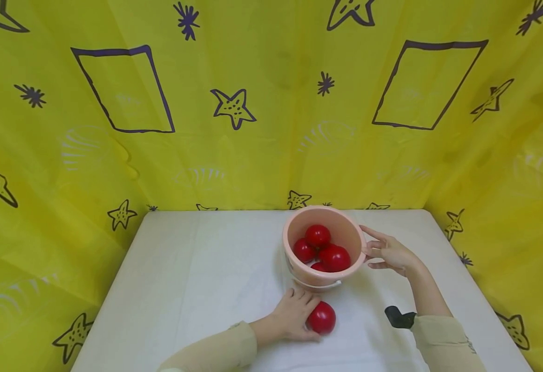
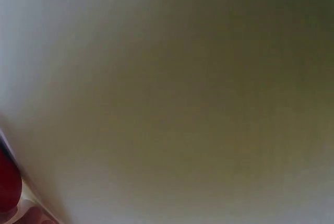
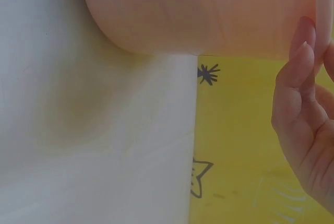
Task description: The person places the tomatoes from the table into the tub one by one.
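A pale pink bucket (image 1: 299,274) stands toward the back of the white table, its white handle hanging down at the front. Several shiny red balls (image 1: 318,235) lie inside it. On the bucket's right side my right hand (image 1: 392,253) holds the rim, thumb and fingers at the edge; the right wrist view shows the thumb (image 3: 296,67) against the outer wall. In front of the bucket, my left hand (image 1: 295,312) grips another red ball (image 1: 322,318) from its left side, low over the table. Only a sliver of that ball (image 2: 8,185) appears in the left wrist view.
The white table (image 1: 197,268) ends at a yellow curtain (image 1: 271,155) with dark star drawings, which closes in the back and both sides. A black wrist camera (image 1: 399,317) sticks out by the right sleeve.
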Action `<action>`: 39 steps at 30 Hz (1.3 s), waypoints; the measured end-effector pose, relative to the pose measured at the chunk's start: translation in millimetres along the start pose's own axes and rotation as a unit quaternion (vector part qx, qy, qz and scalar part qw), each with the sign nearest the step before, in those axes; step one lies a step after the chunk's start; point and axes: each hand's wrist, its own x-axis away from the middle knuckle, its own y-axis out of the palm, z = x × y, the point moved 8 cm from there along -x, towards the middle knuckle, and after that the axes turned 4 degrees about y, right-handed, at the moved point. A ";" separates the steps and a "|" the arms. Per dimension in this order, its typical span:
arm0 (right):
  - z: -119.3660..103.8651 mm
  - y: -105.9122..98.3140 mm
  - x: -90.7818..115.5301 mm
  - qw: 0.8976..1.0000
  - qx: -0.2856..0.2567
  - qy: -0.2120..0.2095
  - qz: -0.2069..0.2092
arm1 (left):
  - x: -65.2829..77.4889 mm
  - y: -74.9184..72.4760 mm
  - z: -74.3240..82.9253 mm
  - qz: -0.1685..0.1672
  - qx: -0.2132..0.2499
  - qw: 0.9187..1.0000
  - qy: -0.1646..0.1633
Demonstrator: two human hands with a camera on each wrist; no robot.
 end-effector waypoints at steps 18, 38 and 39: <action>-2.3 1.1 0.5 1.000 0.003 -0.006 -0.004 | 4.8 -18.7 3.0 0.060 0.018 0.997 0.053; -0.8 0.4 -0.6 1.000 -0.003 0.002 -0.006 | 20.0 -127.5 -0.7 0.310 -0.006 0.938 0.157; -1.2 0.3 -0.5 1.000 -0.004 0.002 -0.006 | 20.1 -131.1 -2.1 0.314 -0.006 0.937 0.154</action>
